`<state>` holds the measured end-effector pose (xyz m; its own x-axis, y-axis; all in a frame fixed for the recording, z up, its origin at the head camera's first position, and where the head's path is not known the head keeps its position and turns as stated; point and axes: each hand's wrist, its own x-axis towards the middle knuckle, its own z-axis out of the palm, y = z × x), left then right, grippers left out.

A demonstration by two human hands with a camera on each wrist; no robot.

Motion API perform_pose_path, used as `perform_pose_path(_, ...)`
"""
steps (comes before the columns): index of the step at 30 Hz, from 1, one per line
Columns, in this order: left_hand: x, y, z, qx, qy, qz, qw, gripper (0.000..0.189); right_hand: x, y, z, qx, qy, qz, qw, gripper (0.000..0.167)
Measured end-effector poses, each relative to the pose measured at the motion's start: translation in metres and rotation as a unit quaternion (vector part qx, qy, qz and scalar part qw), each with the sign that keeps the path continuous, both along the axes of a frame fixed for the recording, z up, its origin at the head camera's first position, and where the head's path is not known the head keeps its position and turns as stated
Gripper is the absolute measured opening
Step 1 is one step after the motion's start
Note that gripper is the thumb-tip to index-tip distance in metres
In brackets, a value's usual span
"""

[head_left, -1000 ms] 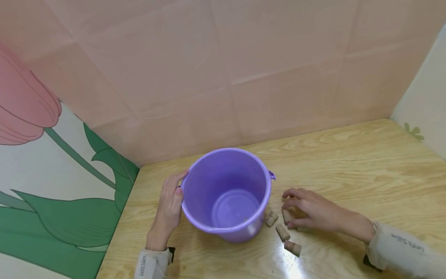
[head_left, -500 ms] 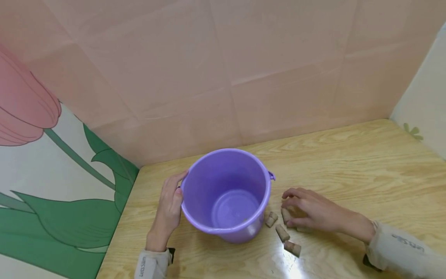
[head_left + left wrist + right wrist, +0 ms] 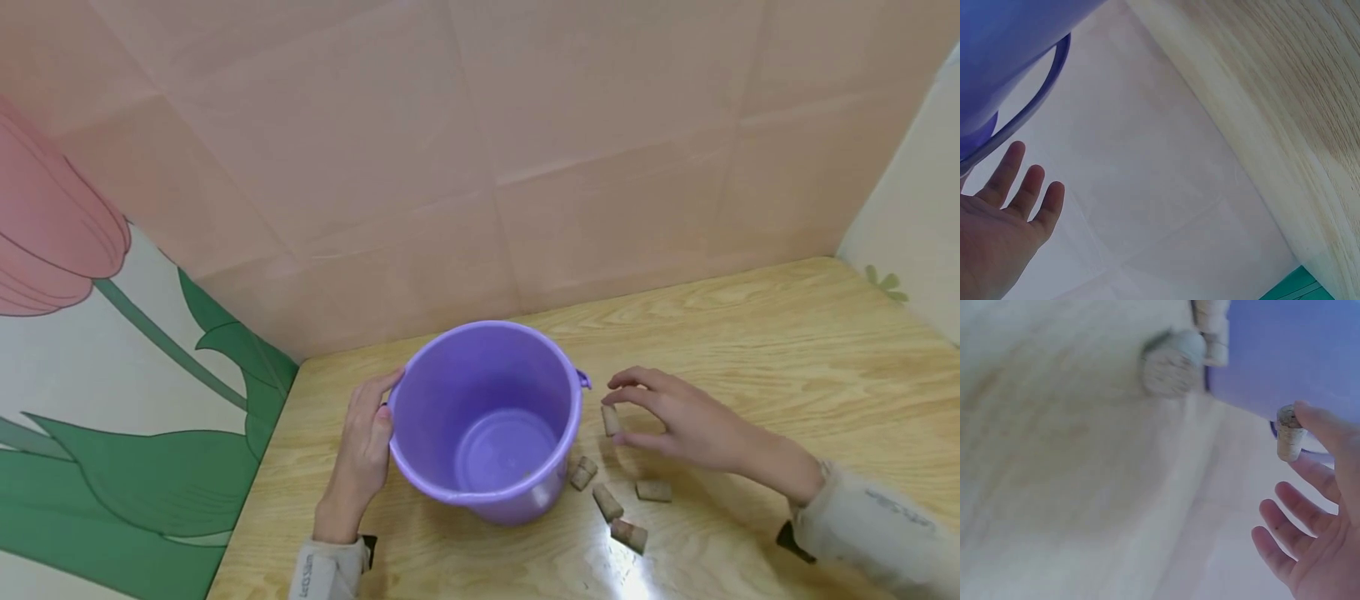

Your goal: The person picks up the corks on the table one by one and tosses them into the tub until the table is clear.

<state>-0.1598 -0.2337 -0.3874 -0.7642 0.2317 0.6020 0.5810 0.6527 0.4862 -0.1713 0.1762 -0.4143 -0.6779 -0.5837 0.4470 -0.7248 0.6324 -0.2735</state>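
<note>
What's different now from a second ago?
The right hand has moved up and away from the person, lifting one cork off the table, pinched between thumb and finger. That uncovers another cork, which the hand had partly hidden. The left hand stays at the rim of the purple bucket, which hasn't visibly moved; neither have the three corks lying near it.

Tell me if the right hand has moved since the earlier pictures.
Yes: in the head view, the right hand, pinching a cork, now shows higher, nearer the table's back edge.
</note>
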Motion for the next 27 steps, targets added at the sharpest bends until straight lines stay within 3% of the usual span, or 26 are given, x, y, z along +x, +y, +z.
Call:
perform_pose_path(13,-0.002,0.001,-0.001,0.009,0.019,-0.008,0.9997,0.043,-0.01,-0.001,0.028,-0.06,0.04,-0.009,0.9973,0.046)
perform_pose_path(21,-0.001,0.002,-0.002,0.01,0.016,-0.007,0.9998,0.043,-0.013,-0.006,0.043,-0.103,0.069,-0.045,0.9912,0.05)
perform_pose_path(27,-0.003,0.002,-0.002,0.012,0.013,-0.007,0.9998,0.044,-0.012,-0.01,0.053,-0.121,0.083,-0.042,0.9883,0.052)
